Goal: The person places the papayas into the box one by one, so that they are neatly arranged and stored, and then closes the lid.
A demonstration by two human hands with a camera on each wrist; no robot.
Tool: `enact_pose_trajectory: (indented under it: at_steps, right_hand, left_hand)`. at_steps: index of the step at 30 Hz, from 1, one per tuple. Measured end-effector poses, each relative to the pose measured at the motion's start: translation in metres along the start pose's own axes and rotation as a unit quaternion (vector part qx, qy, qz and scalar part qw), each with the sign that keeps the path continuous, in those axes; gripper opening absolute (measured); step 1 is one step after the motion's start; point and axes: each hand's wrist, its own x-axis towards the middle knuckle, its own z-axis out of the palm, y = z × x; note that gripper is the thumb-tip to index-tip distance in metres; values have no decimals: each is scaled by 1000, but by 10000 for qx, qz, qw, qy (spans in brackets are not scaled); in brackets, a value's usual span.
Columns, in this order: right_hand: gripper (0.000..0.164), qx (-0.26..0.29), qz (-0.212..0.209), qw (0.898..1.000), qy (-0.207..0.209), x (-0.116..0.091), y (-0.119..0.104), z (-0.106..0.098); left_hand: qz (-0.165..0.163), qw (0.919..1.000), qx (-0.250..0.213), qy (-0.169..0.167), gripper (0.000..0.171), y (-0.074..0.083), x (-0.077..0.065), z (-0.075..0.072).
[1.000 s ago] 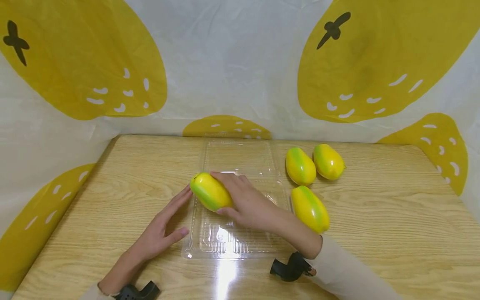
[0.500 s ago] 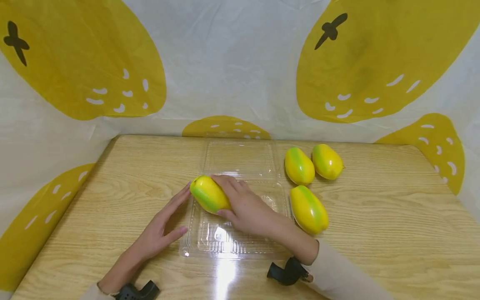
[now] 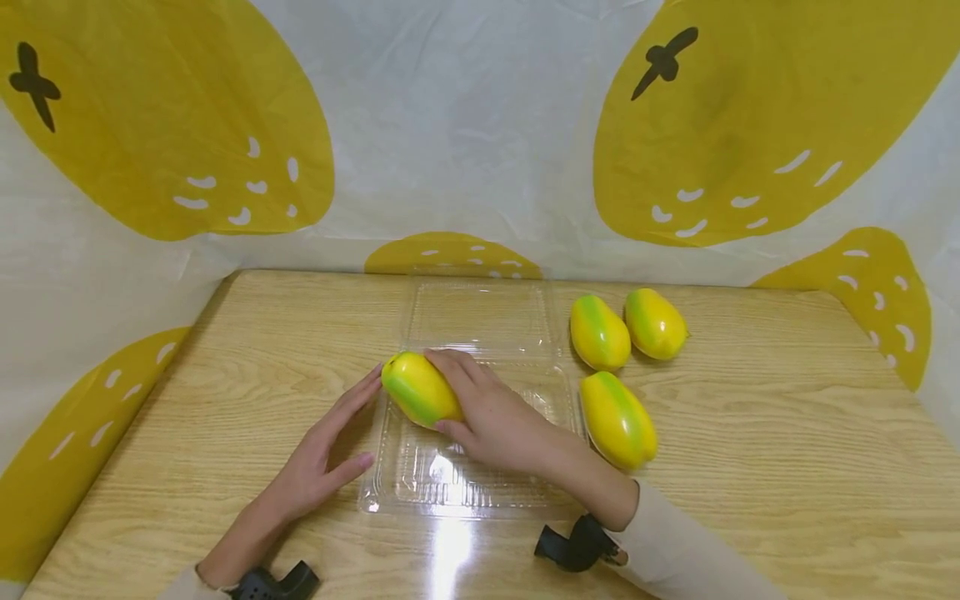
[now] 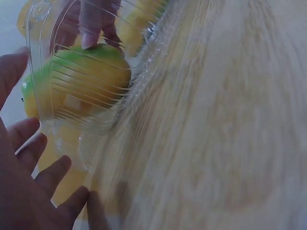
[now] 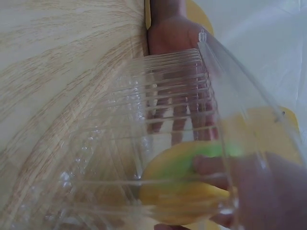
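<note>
In the head view my right hand (image 3: 495,412) grips a glossy yellow papaya (image 3: 420,390) with a green stripe, thumb on the near side and fingers beyond. The papaya is in the left part of a clear plastic clamshell box (image 3: 487,492), whose lid (image 3: 480,312) lies folded open at the back. Through the box's ribbed wall, the left wrist view shows the papaya (image 4: 91,79) tilted inside. My left hand (image 3: 311,467) stands beside the box's left wall, fingers extended and thumb apart, holding nothing. Whether its fingertips touch the wall I cannot tell.
Three more papayas lie right of the box: one nearer (image 3: 618,419), one behind it (image 3: 600,333) and one at the back (image 3: 656,323). A white cloth with yellow fruit prints (image 3: 465,125) hangs behind the wooden table (image 3: 787,433).
Over the last second my right hand and the papaya have shifted slightly toward me, and the box has moved very slightly left. My left hand has stayed nearly still.
</note>
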Motion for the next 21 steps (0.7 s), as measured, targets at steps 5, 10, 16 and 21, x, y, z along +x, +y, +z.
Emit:
enact_pose_trajectory:
  at_steps: [5, 10, 16, 21]
  right_hand:
    - [78, 27, -31, 10000, -13, 0, 0, -1]
    - [77, -15, -91, 10000, -28, 1, 0, 0]
    - [77, -59, -80, 9999, -39, 0, 1, -1]
    - [77, -60, -56, 9999, -83, 0, 1, -2]
  left_hand:
    - [5, 9999, 62, 112, 68, 1, -4, 0]
    - [22, 9999, 148, 63, 64, 2, -10, -1]
    - [22, 10000, -9, -48, 66, 3, -12, -1]
    - [71, 9999, -116, 41, 67, 3, -13, 0]
